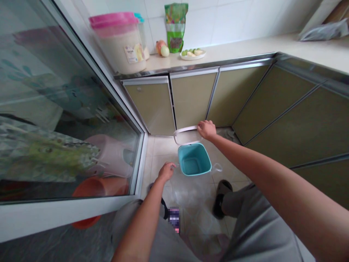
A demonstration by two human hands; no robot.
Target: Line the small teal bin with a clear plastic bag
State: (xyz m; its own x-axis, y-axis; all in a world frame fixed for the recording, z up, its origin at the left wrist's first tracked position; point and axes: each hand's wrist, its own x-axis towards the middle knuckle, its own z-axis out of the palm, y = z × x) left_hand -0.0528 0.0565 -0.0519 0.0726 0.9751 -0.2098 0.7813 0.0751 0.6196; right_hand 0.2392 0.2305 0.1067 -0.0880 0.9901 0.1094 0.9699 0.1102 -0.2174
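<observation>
A teal square bin stands on the tiled floor between my feet, its top facing up. At its back edge, a pale rim ring is raised and tilted up. My right hand is closed around the ring's right end. Left of the bin, my left hand has its fingers pinched at what looks like the edge of a clear plastic bag. A loop of that clear plastic sticks out at the bin's right side. How the plastic lies inside the bin is hard to make out.
Cabinet doors rise behind the bin; one at left is slightly ajar. On the counter stand a pink-lidded container, a green pouch, an onion and a plate of cut fruit. A glass door borders the left.
</observation>
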